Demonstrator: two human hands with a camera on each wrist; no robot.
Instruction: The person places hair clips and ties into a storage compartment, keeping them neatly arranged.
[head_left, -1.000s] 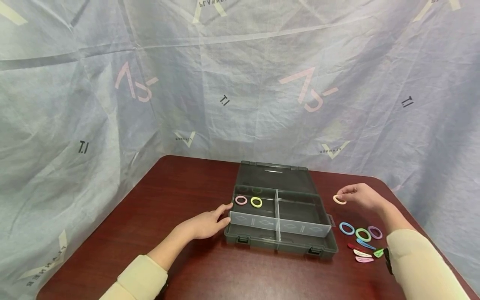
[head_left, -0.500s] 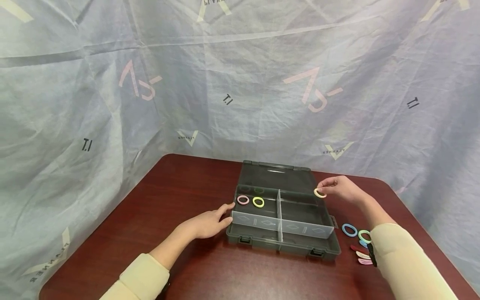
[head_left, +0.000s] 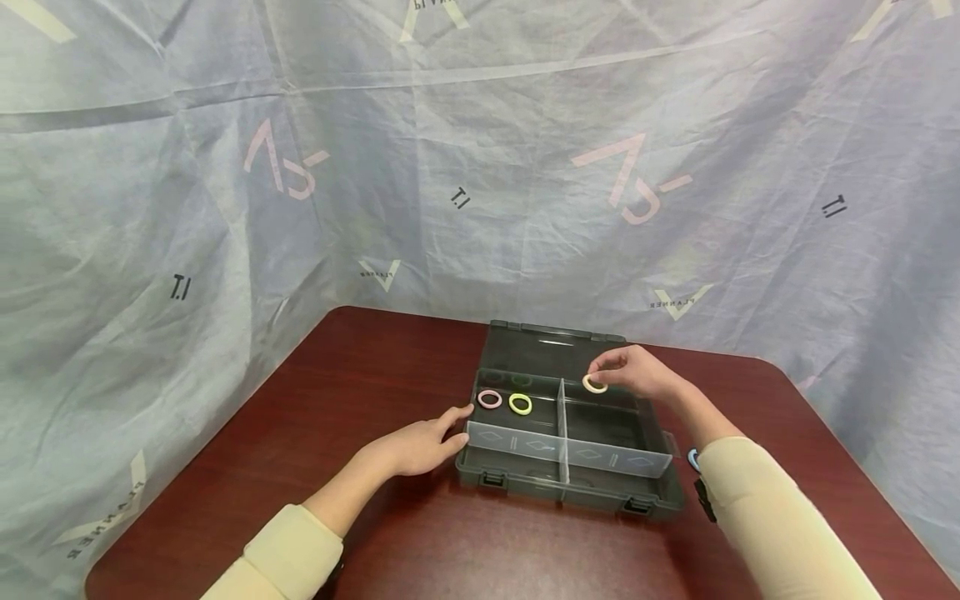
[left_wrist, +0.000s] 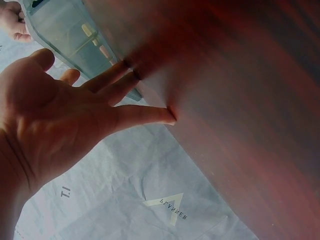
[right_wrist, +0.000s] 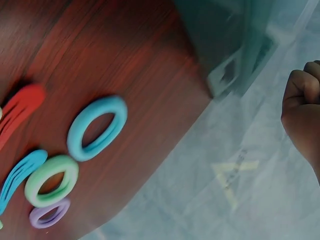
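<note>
Between thumb and fingers my right hand (head_left: 633,371) pinches a pale cream hair tie (head_left: 595,384), above the back right compartment of a grey see-through organizer box (head_left: 570,493). The box's lid (head_left: 540,348) lies folded back behind it. In the back left compartment are a pink hair tie (head_left: 490,399) and a yellow hair tie (head_left: 520,404). My left hand (head_left: 416,446) is at the box's left side, fingers spread, fingertips right at the wall. In the left wrist view, fingertips of the left hand (left_wrist: 65,110) reach the tabletop.
Right of the box, the right wrist view shows a blue hair tie (right_wrist: 97,128), a green hair tie (right_wrist: 51,181), a purple hair tie (right_wrist: 49,213), a red snap clip (right_wrist: 22,112) and a blue snap clip (right_wrist: 22,175). A printed cloth (head_left: 480,208) hangs behind the table.
My right hand has carried the cream hair tie leftward from beyond the box's right side to over the back right compartment. The left hand stays at the box's left side.
</note>
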